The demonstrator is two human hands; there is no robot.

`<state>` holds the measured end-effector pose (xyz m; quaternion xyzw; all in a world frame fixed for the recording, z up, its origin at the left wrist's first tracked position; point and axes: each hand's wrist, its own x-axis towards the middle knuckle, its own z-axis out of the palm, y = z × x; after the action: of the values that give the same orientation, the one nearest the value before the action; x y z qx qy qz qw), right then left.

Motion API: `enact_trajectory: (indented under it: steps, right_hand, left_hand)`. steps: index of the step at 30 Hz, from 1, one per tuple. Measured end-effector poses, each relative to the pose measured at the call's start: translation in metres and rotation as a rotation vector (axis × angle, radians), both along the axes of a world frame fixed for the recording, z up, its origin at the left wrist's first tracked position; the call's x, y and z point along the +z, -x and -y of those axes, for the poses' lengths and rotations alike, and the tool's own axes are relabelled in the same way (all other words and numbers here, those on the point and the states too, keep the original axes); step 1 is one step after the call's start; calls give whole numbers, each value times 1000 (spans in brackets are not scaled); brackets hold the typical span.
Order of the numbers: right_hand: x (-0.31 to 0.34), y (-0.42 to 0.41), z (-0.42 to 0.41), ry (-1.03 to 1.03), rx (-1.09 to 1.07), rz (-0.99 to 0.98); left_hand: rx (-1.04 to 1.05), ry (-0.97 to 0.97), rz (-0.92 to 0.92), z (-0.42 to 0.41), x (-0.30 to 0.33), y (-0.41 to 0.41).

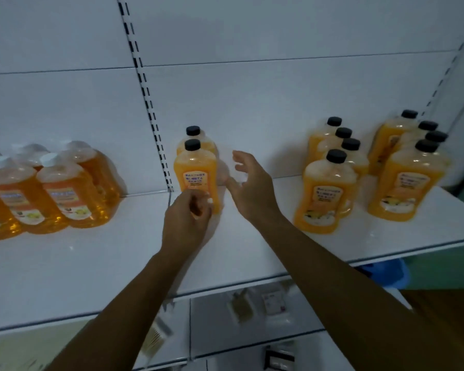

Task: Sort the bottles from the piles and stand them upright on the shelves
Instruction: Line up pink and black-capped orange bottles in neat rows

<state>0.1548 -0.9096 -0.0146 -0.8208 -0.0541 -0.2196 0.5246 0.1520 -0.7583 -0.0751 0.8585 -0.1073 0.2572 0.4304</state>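
Hands (pixel 217 199) open – glossy, seemingly plastic bottle (pixel 196 175) upright.

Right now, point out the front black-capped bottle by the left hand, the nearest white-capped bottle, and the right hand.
front black-capped bottle (pixel 195 170): head view, on its orange body above the label.
nearest white-capped bottle (pixel 65 194): head view, on its label.
right hand (pixel 252 188): head view, on its back.

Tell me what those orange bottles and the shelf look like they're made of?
The black-capped orange bottles look like clear glossy plastic: light glints off their shoulders and the liquid shows through. Their black caps seem matte plastic. The shelf appears to be white painted metal, smooth with a thin edge, though that's a guess.
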Motion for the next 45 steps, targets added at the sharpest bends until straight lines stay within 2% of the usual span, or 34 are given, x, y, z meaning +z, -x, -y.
enact_trajectory:
  steps: [3,7,11,14,18,26,30,36,40,42,43,45]
  right_hand:
    - [-1,20,32,19,-112,81]
    - [1,51,83,65,-312,137]
    - [0,75,128,100,-528,184]
    - [-4,82,150,125,-623,141]
    - [-6,78,164,158,-561,53]
    - [-5,58,152,275,-358,9]
    - [1,38,125,355,-272,55]
    - [13,-6,83,317,-51,75]
    - [16,-38,69,267,-26,76]
    - [16,-53,66,212,-24,59]
    - [16,-61,66,194,-22,51]
    - [15,-74,64,177,-19,45]
  left_hand:
    - [-204,-5,-2,37,8,-2]
    - [-399,-50,-167,89,6,-8]
    - [-519,-107,-354,132,-7,-14]
    - [-573,-82,-392,153,-13,-16]
    - [-567,-90,-360,163,-14,-21]
    - [-539,-72,-337,146,-16,-26]
    - [-426,-99,-345,120,-15,-31]
    - [-280,-68,-363,83,-4,-39]
    - [-192,-98,-208,79,3,-38]
    - [-196,100,-124,84,10,-35]
    - [-179,200,-147,86,12,-34]
    - [-227,99,-129,87,12,-34]
